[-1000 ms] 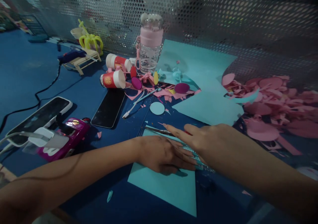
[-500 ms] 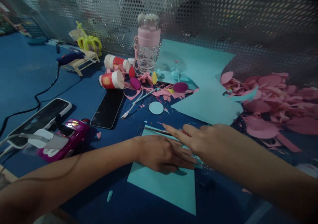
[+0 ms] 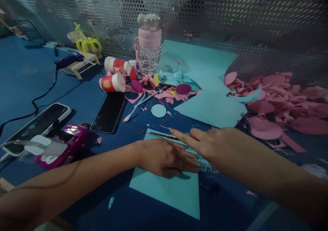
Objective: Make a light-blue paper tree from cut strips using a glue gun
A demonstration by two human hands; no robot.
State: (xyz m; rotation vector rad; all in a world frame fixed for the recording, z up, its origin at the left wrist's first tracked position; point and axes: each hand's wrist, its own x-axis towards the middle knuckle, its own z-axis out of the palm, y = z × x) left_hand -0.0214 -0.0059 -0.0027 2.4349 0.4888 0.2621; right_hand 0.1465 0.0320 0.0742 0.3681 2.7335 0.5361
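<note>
A teal sheet of paper (image 3: 176, 196) lies on the blue table under my left hand (image 3: 164, 157). That hand rests flat, its fingers stretched to the right and close together. My right hand (image 3: 205, 142) is closed around a tool that looks like scissors (image 3: 164, 135), with a slim metal blade and a bit of red showing under the fingers. The blade lies across the upper part of the sheet, pointing left. Shiny teal scraps (image 3: 203, 162) show between the two hands. My right palm and most of the tool's handle are hidden.
Behind are a paper disc (image 3: 158, 110), a large cut teal sheet (image 3: 205, 104), a pink-lidded bottle (image 3: 150, 39) and paper cups (image 3: 112, 82). Pink cut-outs (image 3: 266, 126) pile up at right. A phone (image 3: 109, 113), a purple device (image 3: 64, 147) and a glue gun (image 3: 69, 59) lie left.
The whole view has shifted slightly, so the things on the table sit a little further left. Both hands keep nearly the same pose on the sheet.
</note>
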